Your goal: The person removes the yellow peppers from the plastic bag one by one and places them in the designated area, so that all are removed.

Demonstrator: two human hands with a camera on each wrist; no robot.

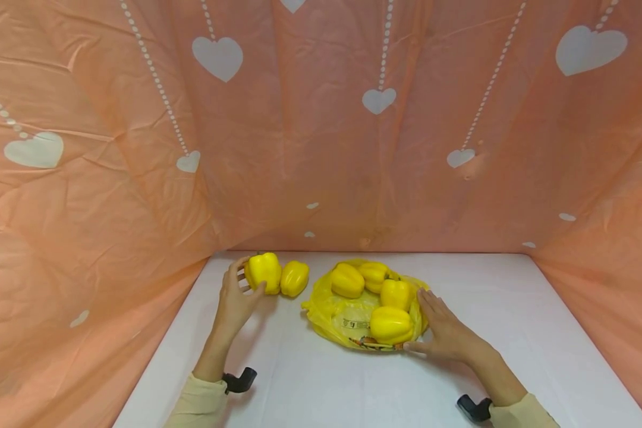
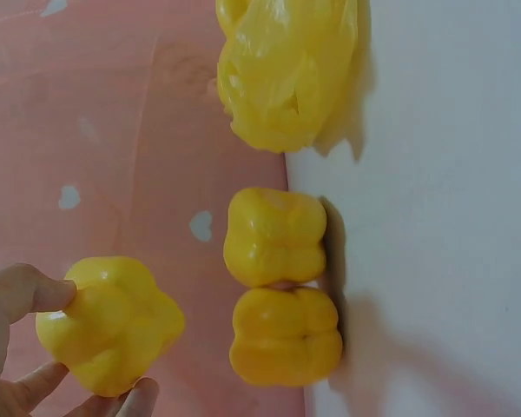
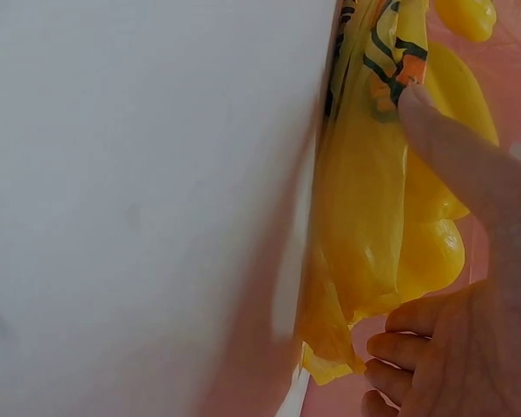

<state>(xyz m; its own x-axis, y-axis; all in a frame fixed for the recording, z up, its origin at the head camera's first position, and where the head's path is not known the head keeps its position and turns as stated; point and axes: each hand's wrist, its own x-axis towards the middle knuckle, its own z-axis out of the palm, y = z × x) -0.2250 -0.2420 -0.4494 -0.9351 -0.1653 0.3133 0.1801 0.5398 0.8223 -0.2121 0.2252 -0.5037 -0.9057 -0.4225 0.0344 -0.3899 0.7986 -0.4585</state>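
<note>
My left hand [image 1: 238, 300] grips a yellow bell pepper [image 1: 266, 272] between thumb and fingers, raised off the table. In the left wrist view, two more bell peppers [image 2: 276, 237] sit side by side on the table beyond the held pepper [image 2: 108, 326]. From the head, just one of that pair, a pepper [image 1: 295, 278], shows clearly. A yellow plastic bag [image 1: 331, 318], its mouth spread wide, holds several bell peppers [image 1: 392, 325]. My right hand [image 1: 452, 333] is at the bag's right side, thumb touching its printed edge and fingers loosely bent beside it.
The white table [image 1: 310, 386] extends in front of the bag and off to the right. Peach-coloured sheeting [image 1: 299, 148] with white hearts hangs behind the table and along both sides. A black wrist mount [image 1: 239, 380] juts from the left forearm, another mount [image 1: 474, 409] from the right.
</note>
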